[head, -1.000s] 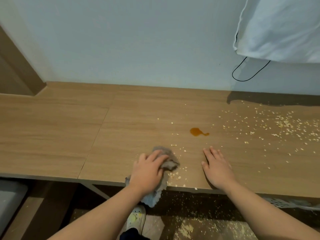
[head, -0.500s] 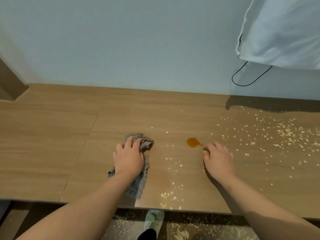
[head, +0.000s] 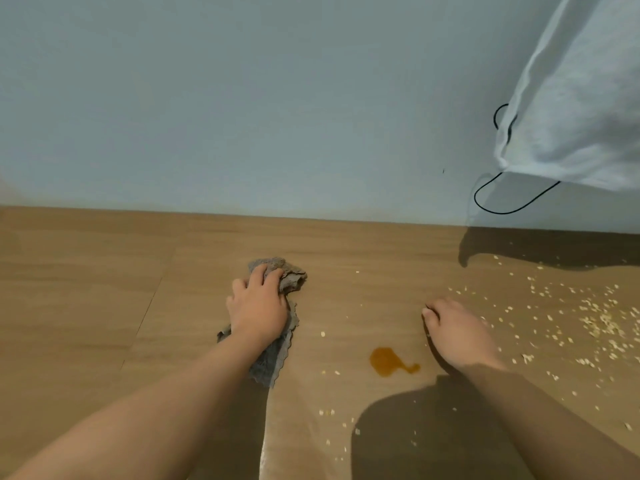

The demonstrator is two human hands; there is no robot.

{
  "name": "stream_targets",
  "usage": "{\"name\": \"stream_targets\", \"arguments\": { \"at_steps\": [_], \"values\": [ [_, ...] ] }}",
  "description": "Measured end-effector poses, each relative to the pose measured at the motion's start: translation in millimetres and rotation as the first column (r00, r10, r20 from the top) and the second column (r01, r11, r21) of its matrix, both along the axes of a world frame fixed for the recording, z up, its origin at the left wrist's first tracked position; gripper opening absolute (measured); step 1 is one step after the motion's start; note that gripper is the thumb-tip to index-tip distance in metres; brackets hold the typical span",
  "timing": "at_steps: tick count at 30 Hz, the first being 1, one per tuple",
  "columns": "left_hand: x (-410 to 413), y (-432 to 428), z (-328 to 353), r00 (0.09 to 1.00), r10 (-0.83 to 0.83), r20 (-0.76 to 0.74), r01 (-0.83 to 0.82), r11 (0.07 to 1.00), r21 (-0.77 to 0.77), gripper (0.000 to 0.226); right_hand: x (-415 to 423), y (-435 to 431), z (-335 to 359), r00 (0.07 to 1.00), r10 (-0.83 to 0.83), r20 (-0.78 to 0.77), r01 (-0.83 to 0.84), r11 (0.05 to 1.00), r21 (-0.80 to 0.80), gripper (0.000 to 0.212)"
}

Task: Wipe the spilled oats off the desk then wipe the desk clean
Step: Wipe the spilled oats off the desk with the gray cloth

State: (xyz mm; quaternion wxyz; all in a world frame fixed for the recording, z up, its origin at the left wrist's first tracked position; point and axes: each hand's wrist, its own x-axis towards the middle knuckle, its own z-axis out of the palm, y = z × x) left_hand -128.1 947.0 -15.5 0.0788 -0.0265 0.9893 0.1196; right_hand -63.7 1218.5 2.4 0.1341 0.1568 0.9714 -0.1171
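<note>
On the wooden surface (head: 86, 306), the left grip (head: 258, 306) holds the grey cloth (head: 273, 362) bunched under curled fingers; the right grip (head: 457, 332) rests loosely bent and empty. Most oats (head: 602, 323) lie to the right of the right grip, so spreading the cloth flatter should gather more flakes, while avoiding the amber spill (head: 388, 362) between the grips.
</note>
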Motion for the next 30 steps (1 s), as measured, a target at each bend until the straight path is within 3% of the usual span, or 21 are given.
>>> {"name": "stream_targets", "arguments": {
  "at_steps": [3,6,9,11,13,15,17,20,23,25,28,30],
  "values": [
    [22,1,-7,0.972,-0.217,-0.093,0.218,0.976,0.001,0.045,2,-5,-5,1.000,-0.015,-0.015,0.015,1.000,0.008,0.037],
    [61,-4,-16,0.826,-0.527,-0.200,0.544,0.838,0.035,0.041,7,-5,-6,0.999,0.032,-0.026,-0.031,0.999,0.033,0.041],
    [57,-12,-22,0.746,-0.638,-0.189,0.647,0.762,-0.021,0.041,10,1,-5,0.997,0.080,-0.008,-0.079,0.997,0.022,0.046],
    [43,-14,-21,0.838,-0.518,-0.172,0.520,0.853,-0.034,0.042,11,5,-4,0.992,0.123,0.005,-0.123,0.992,0.014,0.048],
    [25,-4,-13,0.962,-0.241,-0.127,0.243,0.970,-0.002,0.041,11,9,-4,0.988,0.157,0.013,-0.157,0.988,0.003,0.050],
    [22,17,-5,0.996,-0.051,-0.072,0.051,0.999,-0.001,0.043,9,11,-5,0.985,0.174,0.022,-0.174,0.985,-0.004,0.050],
    [37,36,0,0.994,-0.081,-0.067,0.082,0.997,0.006,0.044,9,14,-5,0.983,0.182,0.028,-0.182,0.983,-0.009,0.049],
    [78,50,-3,0.923,-0.371,-0.107,0.377,0.925,0.043,0.046,10,18,-4,0.978,0.206,0.043,-0.206,0.979,-0.006,0.050],
    [81,46,-1,0.881,-0.467,-0.080,0.471,0.881,0.045,0.046,11,18,-1,0.975,0.213,0.067,-0.214,0.977,0.003,0.052],
    [69,40,-1,0.915,-0.391,-0.096,0.395,0.918,0.027,0.045,10,16,2,0.975,0.209,0.075,-0.210,0.978,-0.003,0.052],
    [43,31,-5,0.988,-0.098,-0.117,0.103,0.994,0.038,0.043,11,16,3,0.973,0.216,0.079,-0.216,0.976,-0.011,0.052],
    [30,40,-4,0.993,0.073,-0.092,-0.070,0.997,0.039,0.042,11,16,2,0.975,0.209,0.074,-0.208,0.978,-0.013,0.052]
  ]
}}
